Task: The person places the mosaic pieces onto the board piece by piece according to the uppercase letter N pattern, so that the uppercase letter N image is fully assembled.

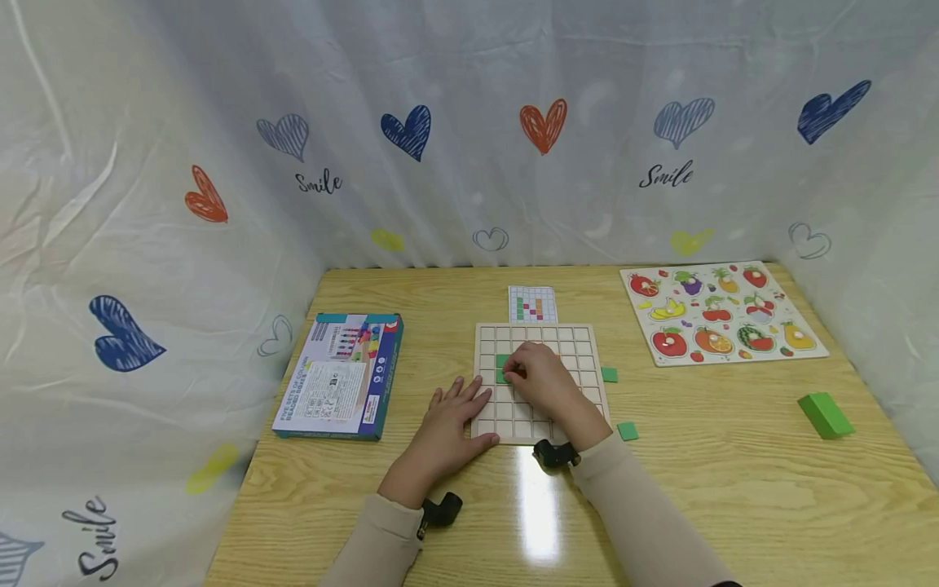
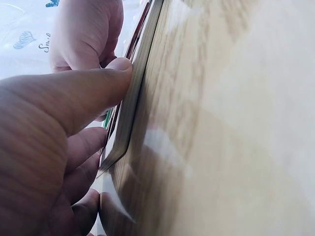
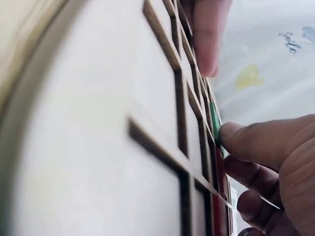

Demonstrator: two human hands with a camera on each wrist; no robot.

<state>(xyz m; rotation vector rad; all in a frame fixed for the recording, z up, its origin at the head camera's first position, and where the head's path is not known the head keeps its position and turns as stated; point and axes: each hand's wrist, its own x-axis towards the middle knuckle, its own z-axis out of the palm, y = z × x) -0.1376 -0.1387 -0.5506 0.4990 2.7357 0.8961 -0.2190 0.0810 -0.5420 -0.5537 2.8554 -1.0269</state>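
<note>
A light wooden grid board (image 1: pixel 506 428) lies flat on the table. My right hand (image 1: pixel 544 377) is over its middle, thumb and index finger pinching a green square tile (image 1: pixel 500 377) at a cell on the left side. Another green tile (image 1: pixel 502 360) sits just beyond it. Red tiles (image 3: pixel 219 196) show in the grid in the right wrist view; from the head, my right hand covers that area. My left hand (image 1: pixel 445 428) rests at the board's left edge with fingers spread, its thumb (image 2: pixel 106 83) touching the board's side in the left wrist view.
A pattern card (image 1: pixel 521 293) lies beyond the board. Two loose green tiles (image 1: pixel 627 430) are to its right. On the left is a toy box (image 1: pixel 330 391); on the right are a fruit puzzle board (image 1: pixel 700 330) and a green block (image 1: pixel 825 416). A printed curtain (image 1: pixel 469 187) borders the table.
</note>
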